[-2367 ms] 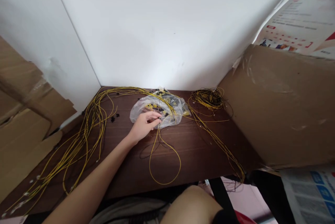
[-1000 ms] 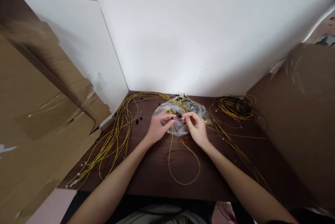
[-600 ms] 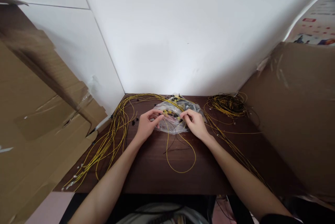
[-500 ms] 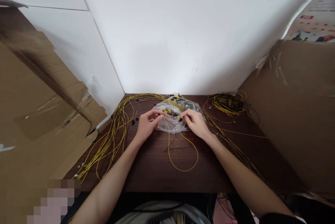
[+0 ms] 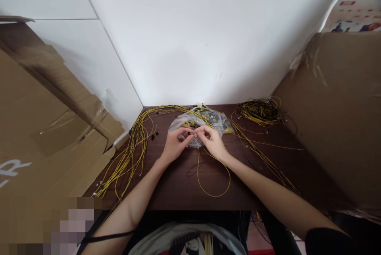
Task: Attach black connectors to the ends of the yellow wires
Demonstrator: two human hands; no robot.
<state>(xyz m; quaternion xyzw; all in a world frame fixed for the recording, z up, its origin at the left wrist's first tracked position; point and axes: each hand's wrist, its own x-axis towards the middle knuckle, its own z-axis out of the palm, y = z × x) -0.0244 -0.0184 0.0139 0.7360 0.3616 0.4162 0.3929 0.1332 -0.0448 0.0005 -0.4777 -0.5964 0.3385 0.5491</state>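
Observation:
My left hand point(image 5: 177, 142) and my right hand point(image 5: 212, 140) meet fingertip to fingertip over a clear plastic bag point(image 5: 176, 123) holding small black and yellow parts. Both hands are closed in a pinch. A thin yellow cable point(image 5: 213, 196) hangs as a loop from between them, one side dropping near the left fingertips and the other rising to the right hand. Whatever small piece sits at the fingertips is covered by the fingers. A thin black wire point(image 5: 195, 173) lies faintly on the table left of the loop.
Long yellow cables point(image 5: 135, 140) spread over the dark wooden table point(image 5: 178, 191) on the left, and more point(image 5: 268, 167) on the right. A coiled bundle point(image 5: 258, 112) lies at the back right. Cardboard point(image 5: 59, 128) stands left, another sheet point(image 5: 336, 108) right. Small black pieces point(image 5: 153, 136) lie left of the bag.
My hands have come together from being apart, so the fingertips now touch. The yellow loop has moved slightly right in view, and the view has shifted a little.

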